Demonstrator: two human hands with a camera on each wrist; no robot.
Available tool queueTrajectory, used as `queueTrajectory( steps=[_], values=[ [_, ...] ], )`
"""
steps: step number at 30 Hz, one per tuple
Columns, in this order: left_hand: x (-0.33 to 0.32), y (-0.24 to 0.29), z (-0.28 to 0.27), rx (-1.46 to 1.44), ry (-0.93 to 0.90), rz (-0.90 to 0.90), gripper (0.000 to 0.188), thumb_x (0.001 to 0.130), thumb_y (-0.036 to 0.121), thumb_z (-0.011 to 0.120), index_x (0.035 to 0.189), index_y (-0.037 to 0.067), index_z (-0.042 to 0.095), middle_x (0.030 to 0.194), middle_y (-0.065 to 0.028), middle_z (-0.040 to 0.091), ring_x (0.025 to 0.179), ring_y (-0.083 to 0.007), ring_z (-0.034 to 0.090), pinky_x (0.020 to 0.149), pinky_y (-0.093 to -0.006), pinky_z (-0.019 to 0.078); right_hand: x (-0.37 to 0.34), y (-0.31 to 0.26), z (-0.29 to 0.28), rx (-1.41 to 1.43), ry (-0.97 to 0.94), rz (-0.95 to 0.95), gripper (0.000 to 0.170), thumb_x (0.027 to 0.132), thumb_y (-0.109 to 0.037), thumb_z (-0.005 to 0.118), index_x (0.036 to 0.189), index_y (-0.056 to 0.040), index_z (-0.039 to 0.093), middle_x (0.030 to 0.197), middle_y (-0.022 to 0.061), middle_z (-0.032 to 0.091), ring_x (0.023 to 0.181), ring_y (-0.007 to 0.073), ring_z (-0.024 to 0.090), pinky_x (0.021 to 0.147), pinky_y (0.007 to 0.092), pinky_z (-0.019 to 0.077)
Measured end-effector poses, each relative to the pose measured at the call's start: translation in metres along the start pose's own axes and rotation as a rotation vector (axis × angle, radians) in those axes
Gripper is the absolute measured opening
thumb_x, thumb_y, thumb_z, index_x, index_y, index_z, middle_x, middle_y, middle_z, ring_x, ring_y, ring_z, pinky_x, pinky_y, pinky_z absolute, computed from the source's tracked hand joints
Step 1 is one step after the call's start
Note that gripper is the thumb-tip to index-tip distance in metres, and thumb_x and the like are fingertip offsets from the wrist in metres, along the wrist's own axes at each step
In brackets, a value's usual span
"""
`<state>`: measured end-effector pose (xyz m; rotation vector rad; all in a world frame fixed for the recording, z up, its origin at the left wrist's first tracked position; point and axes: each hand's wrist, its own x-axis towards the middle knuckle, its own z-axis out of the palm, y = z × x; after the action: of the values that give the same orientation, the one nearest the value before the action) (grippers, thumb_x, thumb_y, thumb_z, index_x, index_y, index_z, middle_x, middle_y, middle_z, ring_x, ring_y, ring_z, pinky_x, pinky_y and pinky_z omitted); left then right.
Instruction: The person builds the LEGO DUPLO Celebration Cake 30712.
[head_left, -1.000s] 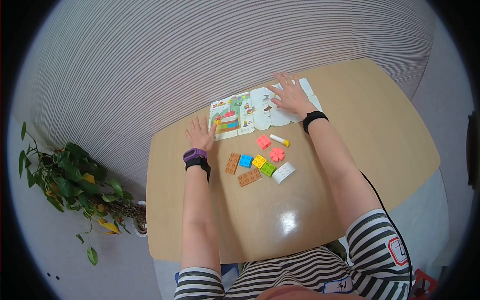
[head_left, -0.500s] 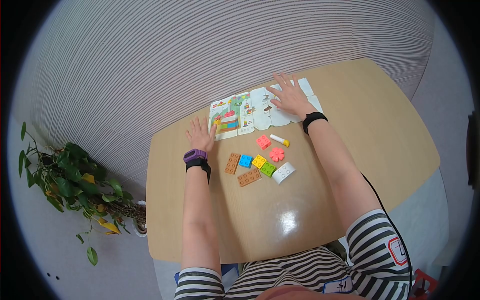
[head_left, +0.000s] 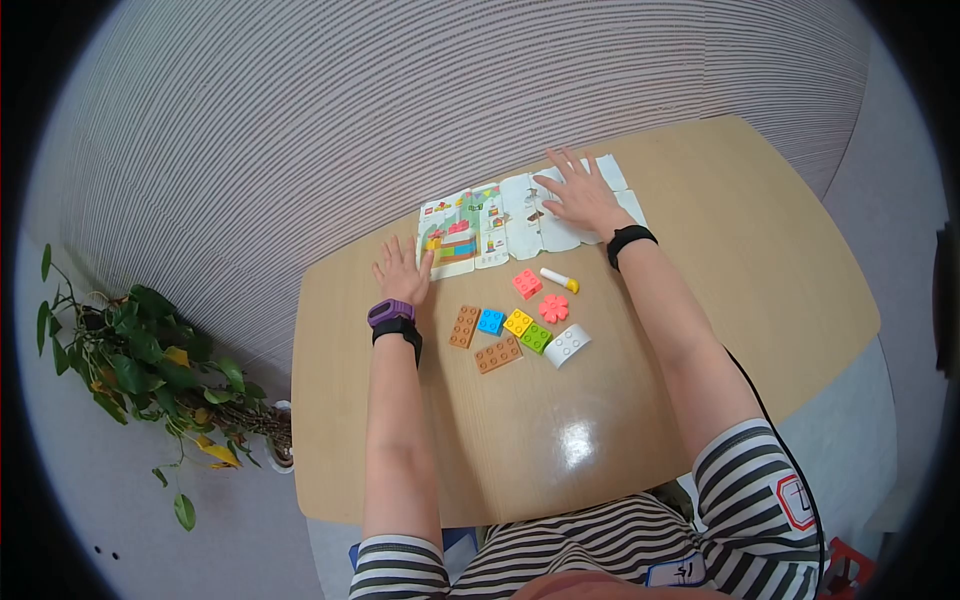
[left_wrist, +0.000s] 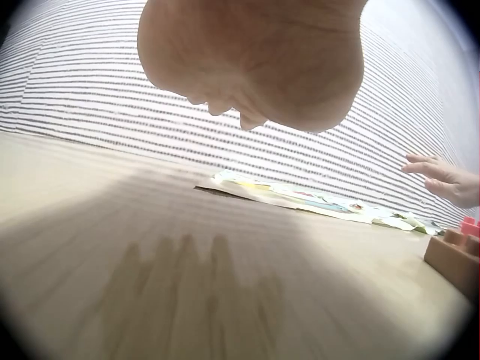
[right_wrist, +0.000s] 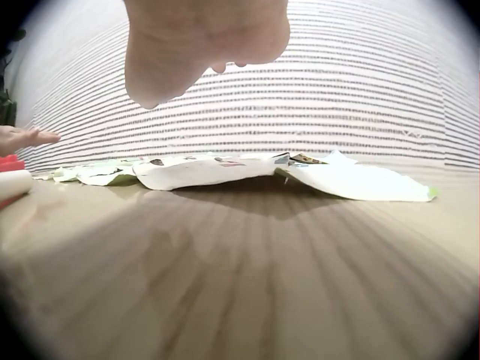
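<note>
My left hand (head_left: 402, 274), fingers spread, is held over the table by the left end of an unfolded instruction sheet (head_left: 520, 218); the left wrist view shows a gap and a shadow beneath it. Above the sheet's right part my right hand (head_left: 583, 198) spreads its fingers, also raised and empty. Nearer the body lie two brown bricks (head_left: 464, 327) (head_left: 498, 354), a blue brick (head_left: 491, 321), a yellow brick (head_left: 518, 322), a green brick (head_left: 536, 338), a white curved brick (head_left: 568, 346), a pink brick (head_left: 527, 284), a pink flower (head_left: 554, 308) and a white tube with a yellow end (head_left: 559, 280).
The wooden table (head_left: 720, 260) has a ridged wall (head_left: 400, 100) along its far side. A potted plant (head_left: 160, 360) stands beyond the left edge. A black cable (head_left: 765, 405) runs beside the right arm.
</note>
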<state>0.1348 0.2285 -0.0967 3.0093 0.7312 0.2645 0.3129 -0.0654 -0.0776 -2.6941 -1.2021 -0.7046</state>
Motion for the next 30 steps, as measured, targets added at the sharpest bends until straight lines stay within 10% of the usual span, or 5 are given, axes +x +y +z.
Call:
queueTrajectory(
  steps=[22,30],
  values=[
    [-0.011,-0.005,0.0,-0.13,0.033,0.033,0.063,0.094,0.053,0.032,0.144,0.015,0.032,0.152,-0.016,0.018,0.142,-0.0327,0.012,0.11,-0.0569,0.0093,-0.002,0.002,-0.01,-0.004,-0.056,-0.061,0.047,0.091,-0.046,0.048,0.133,-0.0263,0.048,0.149,0.0096,0.027,0.136,0.0291,0.027,0.11,0.0529,0.0184],
    [-0.069,-0.043,-0.025,-0.157,-0.082,0.104,0.063,0.093,0.05,0.039,0.14,0.009,0.036,0.144,-0.0196,0.033,0.136,-0.0344,0.027,0.109,-0.0545,0.0182,-0.038,0.013,-0.039,0.098,-0.263,-0.184,0.047,0.087,-0.036,0.057,0.131,-0.0204,0.048,0.135,0.0135,0.046,0.123,0.03,0.044,0.104,0.0475,0.0313]
  ],
)
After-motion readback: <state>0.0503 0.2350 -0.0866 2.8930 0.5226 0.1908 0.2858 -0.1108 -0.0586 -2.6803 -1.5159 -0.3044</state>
